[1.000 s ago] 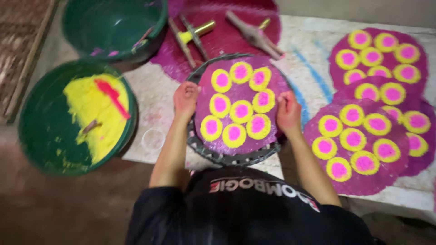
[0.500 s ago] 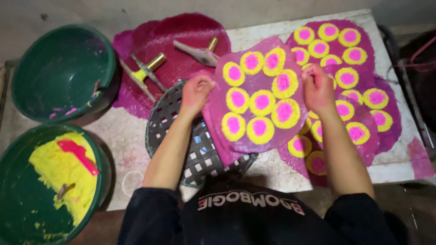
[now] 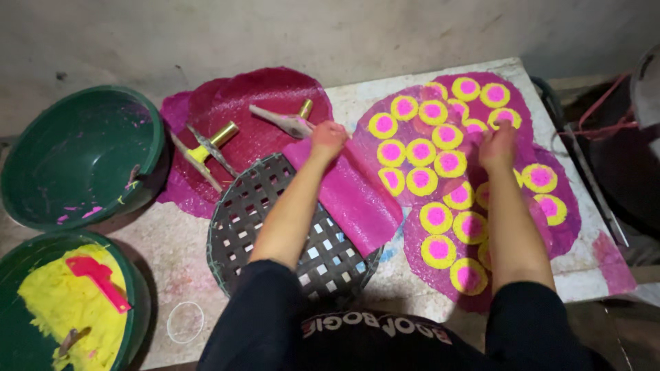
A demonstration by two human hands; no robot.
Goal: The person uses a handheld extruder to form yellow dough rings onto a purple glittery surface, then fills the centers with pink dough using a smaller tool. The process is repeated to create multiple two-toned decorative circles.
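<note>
My left hand [image 3: 328,137] pinches the near-left edge of a thin round pink sheet [image 3: 357,196] dotted with yellow-and-pink circles. My right hand [image 3: 498,145] grips its right edge. The sheet is folded over, its plain pink underside showing, half lifted off a round dark woven tray [image 3: 265,213] and lying across other dotted pink sheets [image 3: 481,227] on the right of the stone slab [image 3: 172,261].
A dark red plain sheet [image 3: 268,93] at the back carries two brass-tipped tools [image 3: 206,148]. An empty green basin [image 3: 75,154] stands left. A second green basin [image 3: 27,261] holds yellow paste and a red scraper [image 3: 100,278]. A small wire ring [image 3: 185,321] lies near the front edge.
Both hands have carried the dotted sheet off the woven tray to the right and flipped it onto the stack of other sheets. The view has shifted right.
</note>
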